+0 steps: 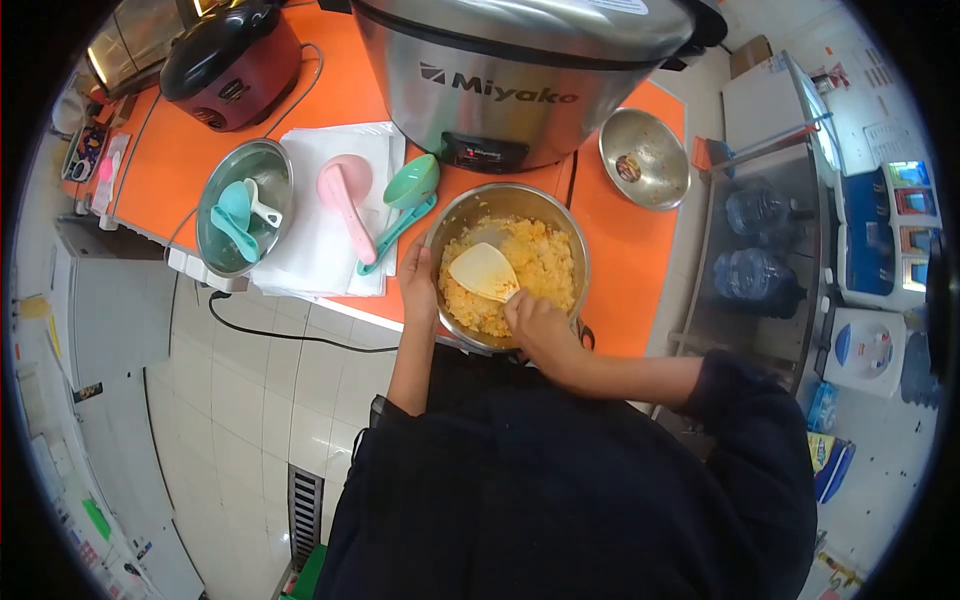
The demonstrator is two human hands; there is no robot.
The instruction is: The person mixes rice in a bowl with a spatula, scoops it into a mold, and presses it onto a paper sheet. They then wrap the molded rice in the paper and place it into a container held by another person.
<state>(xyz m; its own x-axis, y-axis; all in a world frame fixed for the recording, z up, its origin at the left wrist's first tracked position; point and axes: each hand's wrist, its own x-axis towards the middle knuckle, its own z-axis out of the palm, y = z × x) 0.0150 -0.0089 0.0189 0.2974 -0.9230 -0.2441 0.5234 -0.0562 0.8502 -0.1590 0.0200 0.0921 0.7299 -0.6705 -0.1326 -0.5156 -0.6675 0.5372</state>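
A round metal bowl [582,235] at the counter's front edge holds yellow-orange rice [540,250], which looks like fried rice. My left hand [418,285] grips the bowl's left side, its fingers against the outer wall. In my right hand [545,335], closed round the handle, is a cream rice paddle [482,271]; its broad blade rests on the rice, tilted toward the upper left. Orange bits stick to the blade near the handle. The lower part of the paddle's handle is hidden by my fingers.
Behind the bowl stands a big Miyako rice cooker [500,90]. Left lie a pink ladle [346,190], a green ladle [412,185] on white paper [300,260], and a metal bowl of utensils [210,250]. Right is another metal bowl [660,150]; far left, a red cooker [235,75].
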